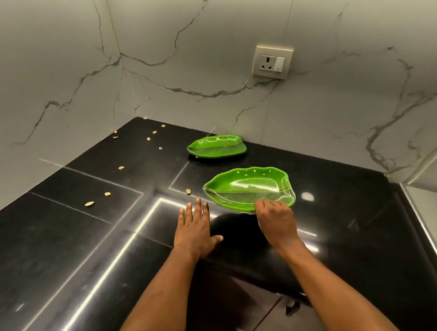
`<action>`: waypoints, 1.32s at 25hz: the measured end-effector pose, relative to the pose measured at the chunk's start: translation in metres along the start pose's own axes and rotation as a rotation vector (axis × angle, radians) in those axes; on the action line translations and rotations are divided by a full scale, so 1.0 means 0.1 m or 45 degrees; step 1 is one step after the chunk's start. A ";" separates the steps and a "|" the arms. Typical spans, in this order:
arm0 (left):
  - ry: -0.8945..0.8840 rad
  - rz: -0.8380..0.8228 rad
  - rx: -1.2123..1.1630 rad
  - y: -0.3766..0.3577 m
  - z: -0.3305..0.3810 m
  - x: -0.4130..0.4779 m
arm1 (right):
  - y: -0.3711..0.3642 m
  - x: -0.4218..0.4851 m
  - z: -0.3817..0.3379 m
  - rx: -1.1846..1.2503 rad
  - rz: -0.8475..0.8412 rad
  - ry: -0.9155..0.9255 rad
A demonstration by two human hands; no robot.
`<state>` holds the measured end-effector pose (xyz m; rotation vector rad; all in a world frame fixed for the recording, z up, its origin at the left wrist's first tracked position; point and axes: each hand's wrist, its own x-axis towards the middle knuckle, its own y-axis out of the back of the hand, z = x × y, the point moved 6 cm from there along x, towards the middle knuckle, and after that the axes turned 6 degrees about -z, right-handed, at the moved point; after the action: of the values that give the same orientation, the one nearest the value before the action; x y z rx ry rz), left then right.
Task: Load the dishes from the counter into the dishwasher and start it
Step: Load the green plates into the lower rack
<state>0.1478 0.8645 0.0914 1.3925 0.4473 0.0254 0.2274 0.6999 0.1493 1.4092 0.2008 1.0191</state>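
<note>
Two green leaf-shaped plates lie on the black polished counter [89, 250]. The nearer plate [244, 186] is tilted up off the counter; my right hand [275, 219] grips its near edge with curled fingers. The farther plate [216, 147] rests by the back wall, untouched. My left hand [194, 230] hovers flat over the counter just left of the nearer plate, fingers straight and spread, holding nothing. The dishwasher is not in view.
Several small yellowish seeds [89, 204] are scattered across the counter's left and back. A wall socket [272, 61] sits on the marble back wall. The counter's right edge [421, 229] has a metal strip, and its front edge drops to the floor near my arms.
</note>
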 end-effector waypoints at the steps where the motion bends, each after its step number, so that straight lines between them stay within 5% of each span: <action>1: -0.006 -0.005 0.000 -0.03 0.02 -0.10 | 0.06 -0.12 -0.03 0.007 0.005 -0.022; 20: 0.063 -0.020 0.024 -0.94 1.20 -2.48 | 1.31 -2.82 0.01 0.075 0.010 -0.051; 33: -0.089 -0.142 0.029 -1.78 2.07 -3.85 | 1.84 -4.83 0.00 0.146 -0.434 -0.293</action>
<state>-0.1820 0.5291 0.0562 1.3847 0.4677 -0.1193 -0.1403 0.3408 0.0978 1.5209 0.3212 0.5682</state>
